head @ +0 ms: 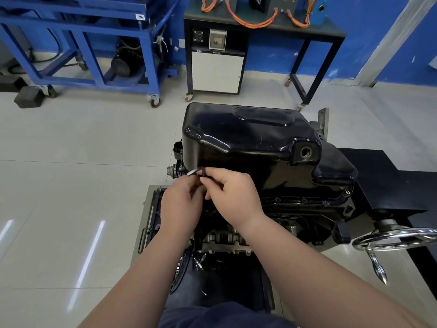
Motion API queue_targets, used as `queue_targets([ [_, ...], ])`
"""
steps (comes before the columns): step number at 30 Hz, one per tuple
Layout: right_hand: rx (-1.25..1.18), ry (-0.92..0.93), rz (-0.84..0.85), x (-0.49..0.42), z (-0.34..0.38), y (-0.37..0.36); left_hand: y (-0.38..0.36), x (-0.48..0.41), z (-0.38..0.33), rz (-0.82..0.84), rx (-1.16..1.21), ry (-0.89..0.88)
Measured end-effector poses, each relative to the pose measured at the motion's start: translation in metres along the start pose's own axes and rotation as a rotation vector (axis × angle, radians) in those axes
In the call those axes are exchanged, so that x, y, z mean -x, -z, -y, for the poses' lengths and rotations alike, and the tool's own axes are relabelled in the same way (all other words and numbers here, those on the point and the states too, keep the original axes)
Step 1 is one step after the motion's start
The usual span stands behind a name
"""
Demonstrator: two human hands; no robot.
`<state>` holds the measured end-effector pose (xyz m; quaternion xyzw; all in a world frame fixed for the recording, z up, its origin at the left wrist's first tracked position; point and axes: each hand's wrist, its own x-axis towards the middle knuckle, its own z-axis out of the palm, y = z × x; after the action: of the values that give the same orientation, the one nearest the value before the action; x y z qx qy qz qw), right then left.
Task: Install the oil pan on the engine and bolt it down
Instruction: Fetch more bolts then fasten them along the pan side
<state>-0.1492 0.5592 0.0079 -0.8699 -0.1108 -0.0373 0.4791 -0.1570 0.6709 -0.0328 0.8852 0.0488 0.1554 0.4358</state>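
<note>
Workshop floor [71, 174]: pale glossy tiles, blue wall behind. Blue steel frame cart [89, 41] on castors standing at rear left; black bench [264, 31] carrying orange cables [250, 21] and a white cabinet panel at rear centre.

Engine [279, 223]: sitting on a stand at centre frame, underside facing up.

Oil pan [255, 147]: black, glossy, lying on top of the engine, its flange [305, 200] running along the block edge, with several bolt holes showing along the near right side. Open drain hole [306, 152] facing the camera on the near wall.

Chrome handwheel [397, 239]: sitting at right, its handle hanging downward.

Left hand [182, 207]: forearm reaching in from bottom centre, hand raised in front of the pan's near left corner, fingers curling inward and meeting the right hand's fingertips.

Right hand [236, 195]: forearm coming in from bottom right, back of hand turned upward, thumb and forefinger pinching toward the left hand.

Small bolt [194, 172]: slender, pale metal, projecting leftward above the joined fingertips, just in front of the pan's lower left wall. Both hands are closing on it; which one is bearing it cannot be told.

Loose bolts [199, 262]: lying scattered on the dark tray below the engine, between the forearms.
</note>
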Motion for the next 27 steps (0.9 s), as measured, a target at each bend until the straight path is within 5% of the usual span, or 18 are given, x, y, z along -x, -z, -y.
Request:
queue_targets([
  [5, 0.064, -0.038, -0.092, -0.0005, 0.0005, -0.0048, -0.0024, 0.0021, -0.0002, -0.032, 0.062, 0.081],
  [13, 0.027, 0.009, 0.099, 0.0044, 0.0006, -0.0018, -0.0007, 0.0007, -0.0018, -0.009, 0.02, 0.046],
  [22, 0.114, -0.045, -0.051, 0.0002, 0.0019, -0.0044, -0.0025, 0.0019, -0.0048, -0.033, 0.053, 0.109],
  [27, 0.114, -0.003, 0.058, 0.0007, 0.0019, -0.0038, -0.0028, -0.0011, -0.0013, -0.039, 0.0, 0.068],
])
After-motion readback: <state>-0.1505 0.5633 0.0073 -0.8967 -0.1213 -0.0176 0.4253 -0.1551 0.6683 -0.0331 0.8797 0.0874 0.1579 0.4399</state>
